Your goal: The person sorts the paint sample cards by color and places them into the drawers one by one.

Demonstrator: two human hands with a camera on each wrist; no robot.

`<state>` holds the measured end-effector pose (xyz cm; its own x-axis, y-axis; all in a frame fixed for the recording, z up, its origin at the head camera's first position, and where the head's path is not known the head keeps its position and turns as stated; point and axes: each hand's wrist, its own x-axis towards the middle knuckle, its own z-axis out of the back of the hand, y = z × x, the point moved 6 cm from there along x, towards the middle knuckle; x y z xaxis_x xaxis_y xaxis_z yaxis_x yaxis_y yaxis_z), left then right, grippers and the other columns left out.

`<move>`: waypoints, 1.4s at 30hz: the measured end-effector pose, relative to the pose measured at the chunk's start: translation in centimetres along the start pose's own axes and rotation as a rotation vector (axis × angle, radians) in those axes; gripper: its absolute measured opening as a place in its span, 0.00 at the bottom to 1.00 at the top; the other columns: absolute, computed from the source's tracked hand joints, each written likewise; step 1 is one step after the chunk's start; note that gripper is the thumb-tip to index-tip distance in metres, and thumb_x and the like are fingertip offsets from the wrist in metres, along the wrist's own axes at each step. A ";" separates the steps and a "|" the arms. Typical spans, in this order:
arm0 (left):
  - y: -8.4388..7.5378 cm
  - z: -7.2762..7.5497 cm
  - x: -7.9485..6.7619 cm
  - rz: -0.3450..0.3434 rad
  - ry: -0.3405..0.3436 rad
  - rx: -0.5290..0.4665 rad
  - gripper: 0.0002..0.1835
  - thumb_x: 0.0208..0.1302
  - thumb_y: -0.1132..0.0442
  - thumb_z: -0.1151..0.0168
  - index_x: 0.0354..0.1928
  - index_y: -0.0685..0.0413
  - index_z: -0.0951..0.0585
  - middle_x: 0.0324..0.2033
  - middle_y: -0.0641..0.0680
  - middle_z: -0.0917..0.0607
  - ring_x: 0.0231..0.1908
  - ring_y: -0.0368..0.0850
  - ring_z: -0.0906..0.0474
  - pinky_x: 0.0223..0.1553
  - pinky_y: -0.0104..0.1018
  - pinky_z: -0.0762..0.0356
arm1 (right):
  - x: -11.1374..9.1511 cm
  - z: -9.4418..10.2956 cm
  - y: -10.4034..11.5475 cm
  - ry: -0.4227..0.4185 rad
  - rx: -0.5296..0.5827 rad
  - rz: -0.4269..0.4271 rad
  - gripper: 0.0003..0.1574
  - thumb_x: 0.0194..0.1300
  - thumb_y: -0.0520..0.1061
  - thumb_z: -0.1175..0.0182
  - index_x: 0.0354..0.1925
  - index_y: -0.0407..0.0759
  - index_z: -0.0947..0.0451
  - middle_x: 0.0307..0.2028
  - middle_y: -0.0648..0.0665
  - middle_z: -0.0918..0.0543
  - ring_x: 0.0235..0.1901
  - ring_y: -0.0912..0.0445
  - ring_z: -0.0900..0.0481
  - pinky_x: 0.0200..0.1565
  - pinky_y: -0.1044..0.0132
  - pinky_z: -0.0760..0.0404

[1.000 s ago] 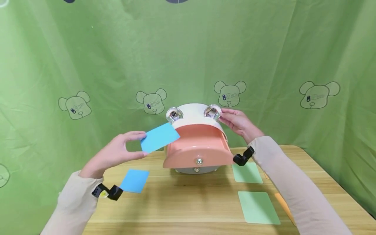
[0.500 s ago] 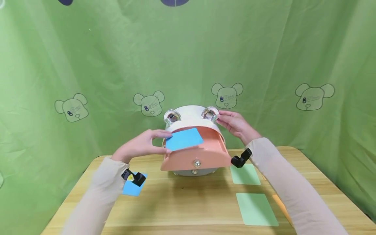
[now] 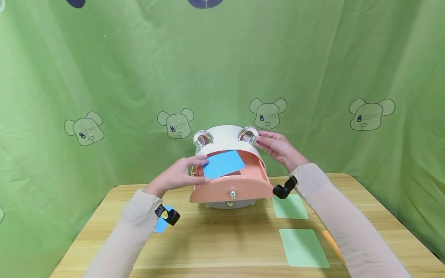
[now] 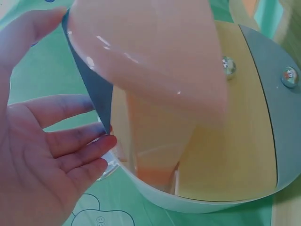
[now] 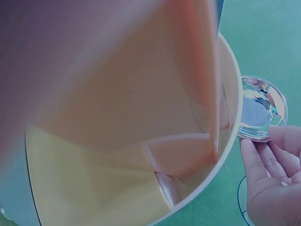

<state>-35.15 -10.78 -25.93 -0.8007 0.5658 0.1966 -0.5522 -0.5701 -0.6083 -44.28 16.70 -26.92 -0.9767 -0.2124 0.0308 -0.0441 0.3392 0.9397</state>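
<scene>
I'm remotely watching: left hand (image 3: 180, 173) is pinching blue card (image 3: 224, 164) at open drawer (image 3: 213, 191); right hand (image 3: 279, 148) is pinching shiny disc (image 3: 248, 136).

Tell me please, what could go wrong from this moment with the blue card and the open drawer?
The blue card tilts, pinched at one end by the left hand, so its free end might swing down or slip.
Lowered at this slant, it could catch on the rim of the pink drawer.
The right hand pinches a silver eye of the frog-like box; a pull there might shift the box.
</scene>
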 end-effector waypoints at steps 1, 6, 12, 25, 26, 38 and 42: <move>0.0 0.0 0.0 -0.001 -0.008 0.003 0.36 0.54 0.53 0.31 0.63 0.61 0.30 0.66 0.54 0.32 0.69 0.54 0.45 0.68 0.50 0.43 | 0.0 0.0 0.0 -0.001 0.002 0.000 0.28 0.66 0.28 0.51 0.63 0.30 0.43 0.32 0.47 0.14 0.33 0.58 0.16 0.50 0.71 0.21; -0.1 0.2 -0.3 -0.021 -0.050 0.001 0.33 0.55 0.54 0.31 0.61 0.59 0.28 0.66 0.55 0.32 0.68 0.55 0.43 0.68 0.53 0.44 | 0.0 -0.2 0.0 0.005 0.005 0.008 0.23 0.65 0.28 0.49 0.59 0.32 0.36 0.32 0.46 0.14 0.34 0.58 0.16 0.51 0.71 0.21; 0.2 0.7 -1.1 -0.017 -0.096 -0.047 0.34 0.56 0.53 0.31 0.63 0.56 0.29 0.68 0.54 0.35 0.69 0.55 0.44 0.67 0.58 0.45 | 0.0 -0.1 0.0 -0.003 -0.006 0.003 0.30 0.67 0.28 0.51 0.65 0.30 0.47 0.32 0.47 0.14 0.34 0.59 0.16 0.50 0.72 0.21; 9.7 -1.3 -8.7 0.404 -0.475 -0.252 0.36 0.58 0.50 0.34 0.66 0.56 0.33 0.66 0.60 0.33 0.66 0.58 0.39 0.67 0.52 0.40 | 0.1 0.1 0.0 -0.003 0.034 0.007 0.15 0.66 0.27 0.51 0.40 0.42 0.23 0.32 0.45 0.15 0.33 0.58 0.16 0.46 0.73 0.19; 10.5 -1.7 -9.5 0.444 -0.496 -0.259 0.37 0.59 0.50 0.34 0.66 0.57 0.34 0.66 0.61 0.34 0.66 0.58 0.40 0.67 0.52 0.41 | 0.1 0.0 0.0 -0.004 0.039 0.007 0.15 0.66 0.27 0.51 0.38 0.43 0.22 0.32 0.45 0.15 0.33 0.57 0.16 0.45 0.73 0.19; 17.3 -6.5 -16.2 0.779 -0.550 -0.224 0.55 0.56 0.50 0.33 0.69 0.75 0.57 0.67 0.77 0.52 0.65 0.75 0.55 0.66 0.64 0.52 | -0.1 -0.1 -0.1 0.001 0.036 -0.002 0.17 0.65 0.28 0.49 0.51 0.38 0.27 0.32 0.45 0.14 0.33 0.58 0.16 0.48 0.72 0.20; 18.5 -7.2 -17.0 0.835 -0.551 -0.125 0.58 0.53 0.49 0.32 0.68 0.78 0.58 0.66 0.79 0.52 0.64 0.76 0.59 0.65 0.67 0.52 | -0.1 0.1 -0.1 -0.007 0.041 -0.003 0.15 0.65 0.28 0.49 0.48 0.39 0.26 0.32 0.45 0.14 0.33 0.58 0.16 0.48 0.72 0.20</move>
<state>-30.02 -26.66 -46.08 -0.9335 -0.3581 -0.0203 0.2372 -0.5739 -0.7838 -44.22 16.73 -27.05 -0.9779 -0.2074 0.0255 -0.0556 0.3759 0.9250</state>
